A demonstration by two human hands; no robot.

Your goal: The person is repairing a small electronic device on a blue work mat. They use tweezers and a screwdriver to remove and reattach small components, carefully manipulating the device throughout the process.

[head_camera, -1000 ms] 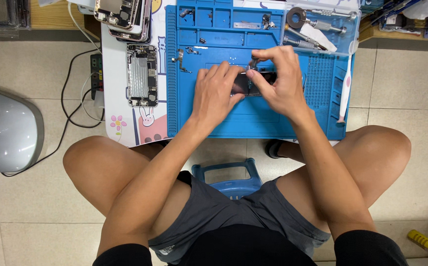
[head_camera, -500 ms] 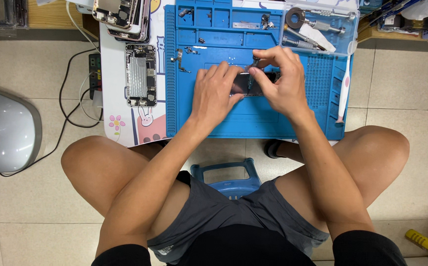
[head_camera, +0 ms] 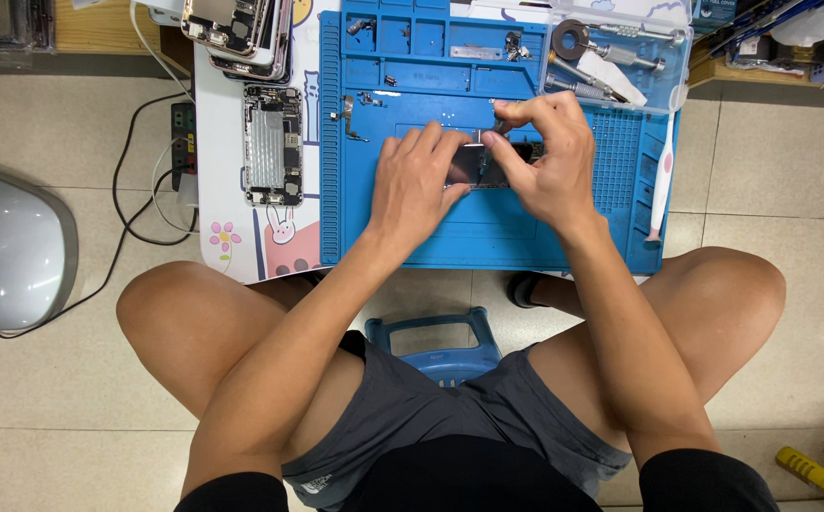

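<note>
A small dark phone part lies on the blue repair mat, mostly covered by both hands. My left hand lies flat on its left side, fingers pressing it down. My right hand is over its right side and pinches a thin tool, maybe a screwdriver, with thumb and fingertips above the part. The tool's tip is hidden between the fingers.
An opened phone chassis lies on the white desk left of the mat, with more chassis stacked above. Screws and small parts sit in the mat's top compartments. A tape roll, tools, a white-pink brush are at right. Cables hang left.
My right hand has lifted slightly and now pinches the thin tool above the part. My left hand has stayed pressed on the part.
</note>
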